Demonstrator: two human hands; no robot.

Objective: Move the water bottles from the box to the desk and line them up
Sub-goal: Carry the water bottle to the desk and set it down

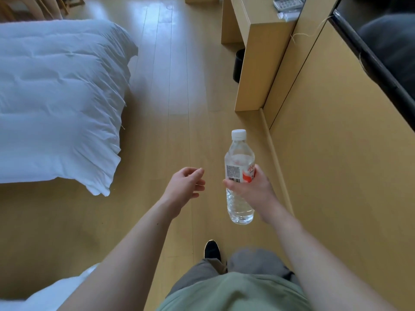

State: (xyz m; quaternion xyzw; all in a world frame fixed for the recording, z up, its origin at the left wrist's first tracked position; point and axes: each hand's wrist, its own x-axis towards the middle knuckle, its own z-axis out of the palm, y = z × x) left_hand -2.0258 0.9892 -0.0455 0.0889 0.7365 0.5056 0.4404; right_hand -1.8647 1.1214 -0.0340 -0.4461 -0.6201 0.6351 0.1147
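Your right hand (251, 189) holds a water bottle (239, 176) upright above the wooden floor (170, 90), fingers (231, 184) wrapped around its label and its white cap up. Your left hand (184, 187) hangs beside it, apart from the bottle, fingers loosely curled on nothing. The bench (258, 48) stands ahead on the right, the bed (58, 97) to your left.

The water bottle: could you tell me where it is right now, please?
In the head view, the water bottle is held upright in the right hand, right of centre above the wooden floor, beside the empty left hand.
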